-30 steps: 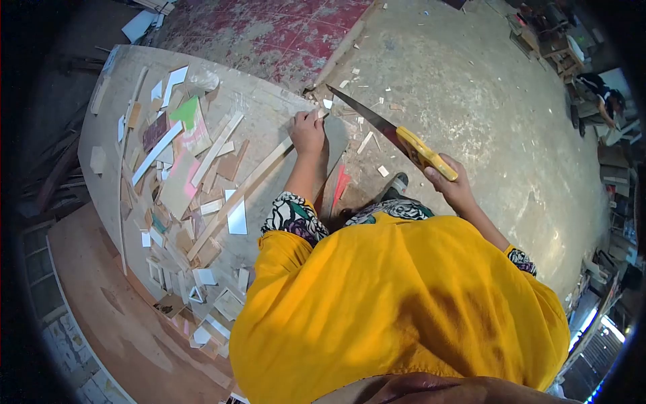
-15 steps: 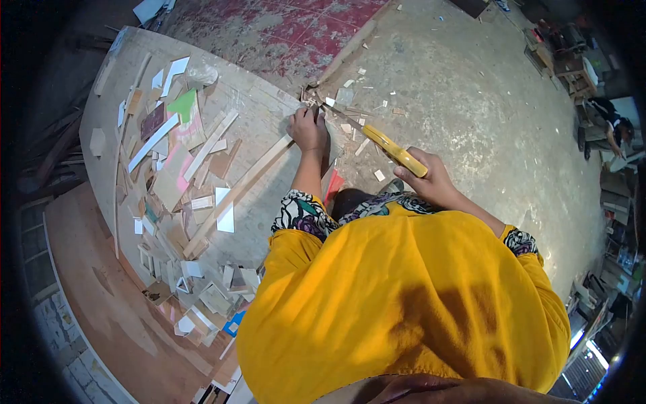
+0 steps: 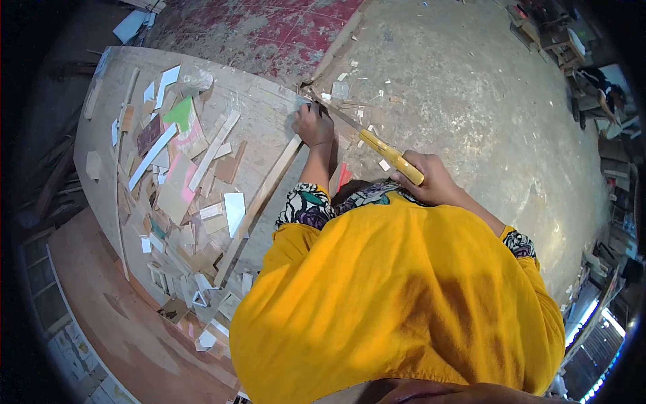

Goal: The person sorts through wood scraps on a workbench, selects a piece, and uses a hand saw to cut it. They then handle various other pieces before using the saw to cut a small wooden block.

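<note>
My right hand [image 3: 428, 179] is wrapped round the yellow handle of a handsaw [image 3: 387, 151]. The saw's narrow blade slants up and left to the table corner, close beside the fingers of my left hand. My left hand [image 3: 314, 126] presses down on the end of a long wooden strip [image 3: 259, 202] at that corner, its fingers bent over the wood. The strip runs down and left across the tabletop. The exact contact between blade and wood is too small to tell.
The wooden tabletop [image 3: 259, 97] bears many offcuts, among them a green-painted piece [image 3: 180, 114] and a white strip [image 3: 153, 156]. Wood scraps lie on the concrete floor [image 3: 457, 87]. Another person [image 3: 604, 94] is at the far right.
The camera view has shifted, and the strip appears steeper with its lower end further right. Both hands keep their holds. The saw has moved slightly up and left in view.
</note>
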Demonstrator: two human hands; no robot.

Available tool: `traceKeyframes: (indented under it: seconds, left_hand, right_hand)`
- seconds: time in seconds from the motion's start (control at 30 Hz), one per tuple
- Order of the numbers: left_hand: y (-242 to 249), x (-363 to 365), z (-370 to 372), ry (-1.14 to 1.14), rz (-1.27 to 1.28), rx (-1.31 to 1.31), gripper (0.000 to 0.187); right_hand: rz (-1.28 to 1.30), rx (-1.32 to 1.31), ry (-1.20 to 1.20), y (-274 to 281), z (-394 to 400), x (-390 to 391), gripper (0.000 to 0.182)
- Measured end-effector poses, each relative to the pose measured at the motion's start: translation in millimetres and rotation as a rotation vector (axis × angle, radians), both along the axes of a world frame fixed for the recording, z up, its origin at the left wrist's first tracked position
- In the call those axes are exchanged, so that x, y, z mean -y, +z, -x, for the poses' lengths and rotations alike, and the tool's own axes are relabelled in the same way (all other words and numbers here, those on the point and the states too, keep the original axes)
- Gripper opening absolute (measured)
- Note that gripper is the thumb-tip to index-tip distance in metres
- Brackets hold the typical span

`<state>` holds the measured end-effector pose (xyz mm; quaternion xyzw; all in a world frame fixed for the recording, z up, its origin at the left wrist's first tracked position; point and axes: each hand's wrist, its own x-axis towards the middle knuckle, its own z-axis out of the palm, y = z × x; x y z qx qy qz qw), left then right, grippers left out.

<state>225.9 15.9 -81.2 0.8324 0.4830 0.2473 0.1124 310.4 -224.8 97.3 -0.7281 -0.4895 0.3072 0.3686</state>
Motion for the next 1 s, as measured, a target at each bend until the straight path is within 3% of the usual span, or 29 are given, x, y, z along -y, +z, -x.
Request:
traceKeyframes:
  seconds: [0.33,0.63,1.0]
  left_hand:
    - [11,4,5,-0.007,-0.081,-0.123,0.017]
    - [7,5,9,-0.027,-0.143,-0.064,0.016]
    - [9,7,9,0.003,-0.089,-0.103,0.020]
  right_hand:
    - [-0.025,-0.055,-0.089,0,16,-1,0.023]
    - [0.008,-0.160,-0.134,8,4,-3,0.021]
    - [-0.008,-0.169,-0.146,9,-4,-1,0.017]
